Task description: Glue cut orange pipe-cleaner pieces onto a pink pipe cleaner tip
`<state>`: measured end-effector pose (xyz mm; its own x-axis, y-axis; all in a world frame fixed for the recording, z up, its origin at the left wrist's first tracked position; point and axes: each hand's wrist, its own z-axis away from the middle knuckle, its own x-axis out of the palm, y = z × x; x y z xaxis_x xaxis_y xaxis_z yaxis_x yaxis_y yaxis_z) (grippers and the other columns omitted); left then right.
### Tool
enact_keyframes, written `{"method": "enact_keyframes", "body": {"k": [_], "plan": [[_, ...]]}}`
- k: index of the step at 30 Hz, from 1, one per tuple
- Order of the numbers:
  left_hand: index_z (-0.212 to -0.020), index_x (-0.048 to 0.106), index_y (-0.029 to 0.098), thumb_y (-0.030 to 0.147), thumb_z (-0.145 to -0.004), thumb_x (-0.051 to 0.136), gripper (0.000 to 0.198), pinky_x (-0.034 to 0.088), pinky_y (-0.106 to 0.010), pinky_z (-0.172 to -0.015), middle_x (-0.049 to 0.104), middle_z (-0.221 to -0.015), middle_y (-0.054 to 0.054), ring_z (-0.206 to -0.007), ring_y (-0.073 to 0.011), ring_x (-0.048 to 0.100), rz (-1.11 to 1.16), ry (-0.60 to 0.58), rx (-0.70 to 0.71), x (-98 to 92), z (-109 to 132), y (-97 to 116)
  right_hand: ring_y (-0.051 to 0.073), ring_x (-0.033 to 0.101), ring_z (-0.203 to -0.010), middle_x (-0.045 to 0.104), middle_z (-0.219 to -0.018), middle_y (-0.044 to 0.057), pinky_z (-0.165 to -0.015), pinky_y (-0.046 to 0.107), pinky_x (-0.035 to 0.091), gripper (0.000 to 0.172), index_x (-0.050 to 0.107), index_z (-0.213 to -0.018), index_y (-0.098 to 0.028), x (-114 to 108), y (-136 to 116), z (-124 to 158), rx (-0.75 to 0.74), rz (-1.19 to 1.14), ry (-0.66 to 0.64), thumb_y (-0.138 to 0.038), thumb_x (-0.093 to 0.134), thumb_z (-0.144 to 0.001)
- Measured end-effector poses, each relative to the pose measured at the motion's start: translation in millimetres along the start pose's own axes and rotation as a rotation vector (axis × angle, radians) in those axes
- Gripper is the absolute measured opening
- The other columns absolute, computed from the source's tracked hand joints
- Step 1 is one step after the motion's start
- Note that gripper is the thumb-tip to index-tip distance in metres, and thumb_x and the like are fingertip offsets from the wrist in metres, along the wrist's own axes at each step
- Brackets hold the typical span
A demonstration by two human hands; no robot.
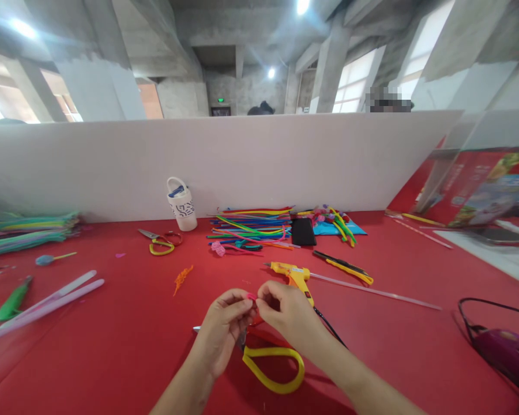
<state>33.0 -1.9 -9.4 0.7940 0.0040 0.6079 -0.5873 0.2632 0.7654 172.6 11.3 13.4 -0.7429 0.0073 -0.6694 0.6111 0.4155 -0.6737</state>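
Observation:
My left hand (227, 323) pinches a small pink piece (251, 297) between thumb and fingertips. Close against it, the fingertips of my right hand (281, 305) are pressed together on the same piece, whose exact kind is too small to make out. Beneath both hands is a pair of scissors (279, 389) with yellow and red handle loops; a blade tip shows left of my left hand. Whether the left palm touches these scissors I cannot tell. A yellow glue gun (300, 275) lies just beyond my right hand, a long clear glue stick (376, 293) at its rear.
Pipe cleaners (251, 227) lie along the white partition (242, 167), beside a black phone (303, 231). A white tumbler (183, 210) stands near other scissors (160, 241). Black-and-yellow pliers (343, 267) lie right; a green-handled tool (14, 302) lies left. An orange twisted piece (182, 279) is nearer.

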Motion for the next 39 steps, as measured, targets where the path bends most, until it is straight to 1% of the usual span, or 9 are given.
{"method": "enact_keyframes", "body": {"k": [3, 8, 12, 16, 22, 28, 32, 35, 39], "plan": [[-0.072, 0.066, 0.015, 0.015, -0.063, 0.07, 0.009, 0.042, -0.018, -0.054, 0.062, -0.061, 0.0, -0.054, -0.0092, 0.055, -0.189, -0.015, 0.079, 1.8, -0.6, 4.7, 0.009, 0.048, -0.047, 0.054, -0.053, -0.004, -0.045, 0.018, 0.034, 0.013, 0.054, -0.063, -0.017, -2.7, 2.2, -1.8, -0.01, -0.005, -0.034, -0.012, 0.047, -0.073], [-0.063, 0.07, 0.02, 0.013, -0.063, 0.067, 0.007, 0.04, -0.023, -0.061, 0.062, -0.062, -0.002, -0.061, -0.0148, 0.053, -0.725, -0.033, 0.405, 0.8, -0.7, 16.8, 0.009, 0.047, -0.048, 0.054, -0.053, -0.004, -0.045, 0.018, 0.03, 0.012, 0.054, -0.063, -0.017, -5.6, 4.1, -1.3, -0.069, 0.04, -0.089, -0.009, 0.05, -0.07], [-0.067, 0.071, 0.024, 0.013, -0.07, 0.059, 0.016, 0.037, -0.023, -0.065, 0.061, -0.07, -0.003, -0.068, -0.0173, 0.053, -1.075, -0.129, 0.597, -2.1, 1.8, 22.3, 0.011, 0.045, -0.051, 0.053, -0.055, -0.003, -0.05, 0.022, 0.028, 0.013, 0.054, -0.062, -0.017, -6.1, 4.0, 1.4, -0.13, 0.109, -0.098, -0.004, 0.052, -0.064], [-0.061, 0.068, 0.02, 0.013, -0.07, 0.059, 0.015, 0.035, -0.023, -0.058, 0.055, -0.061, -0.001, -0.061, -0.0152, 0.049, -1.069, -0.175, 0.488, -2.7, 1.4, 24.6, 0.01, 0.045, -0.05, 0.053, -0.054, -0.004, -0.048, 0.02, 0.029, 0.012, 0.054, -0.062, -0.017, -12.4, 4.4, 0.2, -0.147, 0.082, -0.152, -0.007, 0.052, -0.067], [-0.055, 0.064, 0.016, 0.02, -0.064, 0.066, 0.01, 0.034, -0.021, -0.053, 0.051, -0.054, 0.002, -0.053, -0.0109, 0.043, -0.679, -0.113, 0.248, 3.0, 1.5, 21.4, 0.009, 0.053, -0.051, 0.057, -0.056, -0.004, -0.048, 0.017, 0.039, 0.015, 0.056, -0.07, -0.018, -24.9, 3.5, -4.8, -0.012, -0.308, -0.302, -0.013, 0.045, -0.079], [-0.057, 0.058, 0.016, 0.026, -0.066, 0.06, 0.014, 0.037, -0.022, -0.056, 0.049, -0.053, 0.002, -0.054, -0.0111, 0.043, -0.521, 0.104, 0.33, 2.8, 0.2, 8.9, 0.011, 0.056, -0.057, 0.063, -0.064, -0.001, -0.053, 0.02, 0.038, 0.008, 0.057, -0.075, -0.018, -2.8, -3.0, 2.8, -0.169, 0.133, 0.009, -0.012, 0.052, -0.078], [-0.057, 0.056, 0.017, 0.023, -0.067, 0.059, 0.012, 0.034, -0.024, -0.057, 0.048, -0.055, 0.003, -0.056, -0.012, 0.042, -0.622, 0.177, 0.384, 0.5, 0.5, 8.7, 0.017, 0.057, -0.061, 0.063, -0.067, 0.004, -0.054, 0.026, 0.035, 0.012, 0.057, -0.072, -0.015, 8.6, -4.3, 9.5, -0.331, 0.416, 0.015, -0.006, 0.052, -0.077], [-0.054, 0.054, 0.018, 0.014, -0.067, 0.055, 0.014, 0.031, -0.026, -0.06, 0.047, -0.059, 0.002, -0.061, -0.0135, 0.041, -0.96, 0.137, 0.531, 0.9, 2.5, 10.7, 0.018, 0.054, -0.061, 0.06, -0.065, 0.005, -0.05, 0.027, 0.03, 0.015, 0.055, -0.07, -0.015, 5.6, -4.1, 11.1, -0.459, 0.595, -0.059, -0.002, 0.051, -0.076], [-0.053, 0.046, 0.018, 0.002, -0.065, 0.045, 0.02, 0.028, -0.026, -0.058, 0.043, -0.059, 0.003, -0.061, -0.0134, 0.04, -1.353, -0.059, 0.632, 0.9, 3.7, 16.0, 0.019, 0.051, -0.066, 0.058, -0.07, 0.003, -0.05, 0.028, 0.029, 0.013, 0.055, -0.072, -0.017, -8.7, -2.9, 7.2, -0.57, 0.691, -0.182, -0.005, 0.053, -0.078]]}}
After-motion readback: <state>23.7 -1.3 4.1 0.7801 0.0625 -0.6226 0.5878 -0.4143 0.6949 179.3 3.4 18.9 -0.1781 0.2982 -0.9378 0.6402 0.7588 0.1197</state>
